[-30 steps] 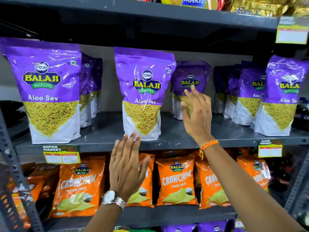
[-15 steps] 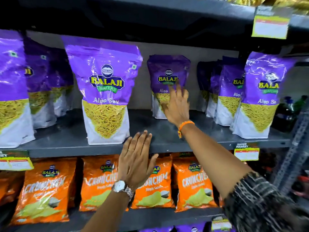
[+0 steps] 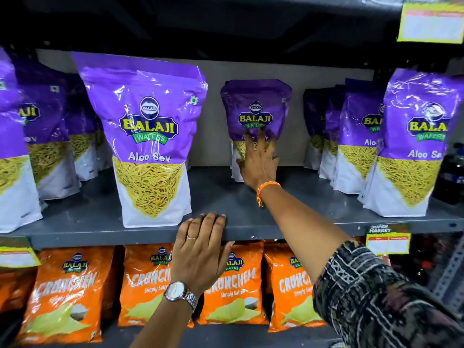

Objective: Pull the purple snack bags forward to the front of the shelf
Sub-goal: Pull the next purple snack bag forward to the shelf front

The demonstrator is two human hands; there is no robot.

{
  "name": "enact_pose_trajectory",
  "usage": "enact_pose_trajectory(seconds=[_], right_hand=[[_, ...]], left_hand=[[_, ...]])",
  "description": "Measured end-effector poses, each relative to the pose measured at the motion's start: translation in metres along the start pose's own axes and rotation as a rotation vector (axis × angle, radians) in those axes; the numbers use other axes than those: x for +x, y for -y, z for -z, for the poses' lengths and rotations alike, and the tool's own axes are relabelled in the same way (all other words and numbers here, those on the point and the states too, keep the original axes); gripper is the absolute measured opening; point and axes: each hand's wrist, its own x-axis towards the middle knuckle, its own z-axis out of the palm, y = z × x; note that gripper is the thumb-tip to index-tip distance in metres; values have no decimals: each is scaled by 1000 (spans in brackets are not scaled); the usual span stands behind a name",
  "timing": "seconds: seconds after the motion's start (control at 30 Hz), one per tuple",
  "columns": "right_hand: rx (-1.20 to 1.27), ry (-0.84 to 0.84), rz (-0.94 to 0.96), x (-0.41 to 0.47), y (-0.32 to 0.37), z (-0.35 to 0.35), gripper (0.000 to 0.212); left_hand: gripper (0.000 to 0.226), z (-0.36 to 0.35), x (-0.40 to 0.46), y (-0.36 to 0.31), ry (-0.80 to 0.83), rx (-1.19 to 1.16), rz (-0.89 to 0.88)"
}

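Observation:
Purple Balaji Aloo Sev bags stand on a grey metal shelf [image 3: 296, 223]. One bag [image 3: 150, 136] stands at the front edge, left of centre. Another purple bag [image 3: 256, 106] stands far back against the rear wall. My right hand [image 3: 258, 162] reaches deep into the shelf, fingers spread flat against the lower front of that rear bag, not closed around it. My left hand [image 3: 200, 249] rests flat on the shelf's front lip, fingers together over the edge. More purple bags [image 3: 414, 146] line up in a row at the right and a row [image 3: 47, 136] at the left.
Orange Crunchem bags [image 3: 67, 290] fill the shelf below. Yellow price tags [image 3: 388, 241] hang on the shelf lips. The upper shelf [image 3: 226, 23] overhangs darkly. Dark bottles [image 3: 452, 177] stand at the far right. Bare shelf surface lies between the front bag and the right row.
The view has moved closer to the shelf. My right hand reached farther in and now touches the rear bag. My left hand rose onto the shelf's front lip.

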Motion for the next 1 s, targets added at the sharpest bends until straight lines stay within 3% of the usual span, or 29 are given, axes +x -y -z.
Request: enact_pose_trajectory(seconds=[1.0], right_hand=[[-17,-166,25,-122,-19,117,76]], left_hand=[[46,15,4,1,42,-41,-5]])
